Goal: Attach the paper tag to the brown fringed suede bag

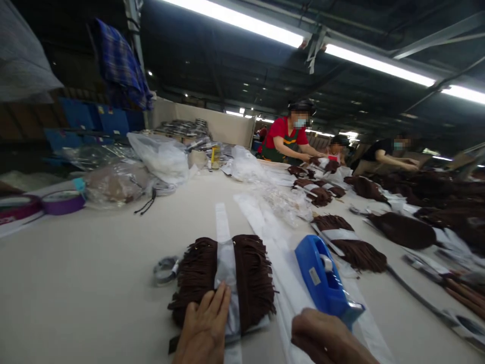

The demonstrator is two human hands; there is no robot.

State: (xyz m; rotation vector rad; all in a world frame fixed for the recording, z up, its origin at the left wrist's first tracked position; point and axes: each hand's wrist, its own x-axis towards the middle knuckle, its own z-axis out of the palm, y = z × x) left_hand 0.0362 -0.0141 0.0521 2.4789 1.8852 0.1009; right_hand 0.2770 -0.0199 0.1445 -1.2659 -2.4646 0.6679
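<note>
A dark brown fringed suede piece (255, 283) lies on the table with a pale strip of tissue (226, 260) around its middle. My left hand (206, 323) rests on it, fingers stretched out and pressing on the tissue and the fringe. A longer white paper strip (222, 220) runs out from under the piece at the far side. My right hand (328, 336) is curled closed just in front of a blue tape dispenser (322, 275); whatever its fingers hold, if anything, is hidden. Left of the fringe sits a grey roll (165, 271).
Another banded fringed piece (350, 242) lies beyond the dispenser. Purple tape rolls (63, 201) and a plastic-wrapped bundle (117, 182) stand at the left. Across the table, a person in a red shirt (278, 134) handles brown pieces. A dark strap (417, 293) crosses the right side.
</note>
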